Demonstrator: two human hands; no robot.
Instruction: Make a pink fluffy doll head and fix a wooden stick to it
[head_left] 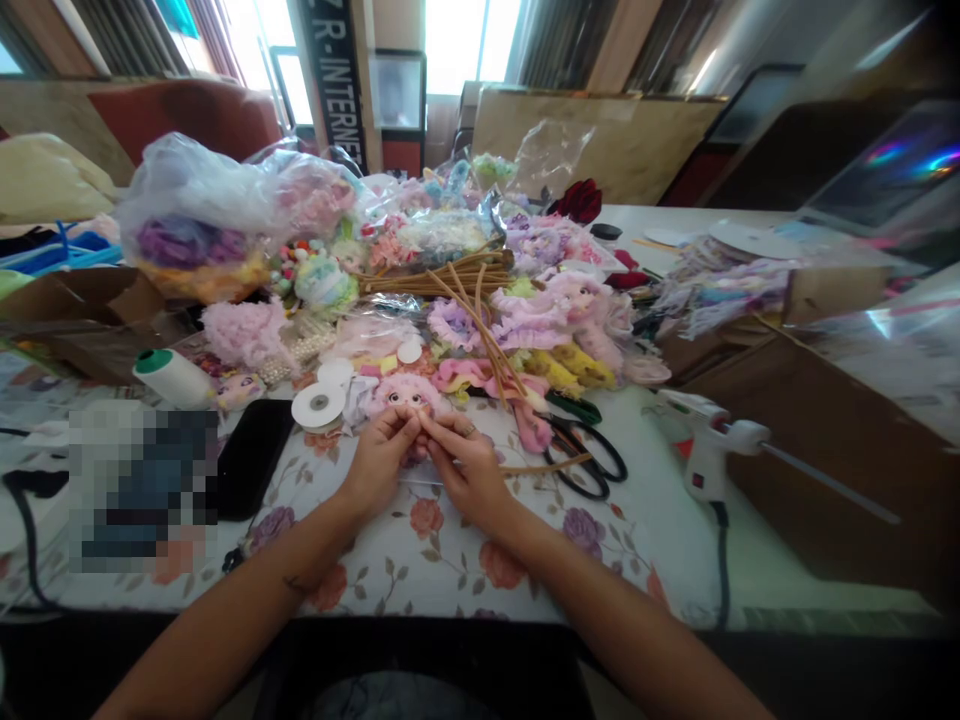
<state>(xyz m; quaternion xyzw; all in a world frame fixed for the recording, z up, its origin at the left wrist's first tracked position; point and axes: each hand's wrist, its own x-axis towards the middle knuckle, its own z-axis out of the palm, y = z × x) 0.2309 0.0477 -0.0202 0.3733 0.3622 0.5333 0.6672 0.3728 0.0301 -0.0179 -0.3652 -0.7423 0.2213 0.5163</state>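
A doll's head point(409, 395) with fluffy pink hair and large eyes lies face up near the middle of the table. Over its lower face my left hand point(381, 455) and my right hand point(463, 460) meet, fingertips pinched together. Whatever is between the fingertips is too small to make out, and the hands hide the part of the doll beneath them. A white ribbon spool point(319, 406) lies left of the doll. To the right are pink fabric strips point(534, 432), brown sticks point(487, 345) and black-handled scissors point(611, 455).
A white glue gun point(705, 450) stands at the right, by a cardboard box point(817, 440). At the left are a black phone point(253, 458) and a thread cone point(172, 378). Plastic bags point(202, 185) and doll pieces are heaped behind. Flowered cloth point(420, 570) covers the front.
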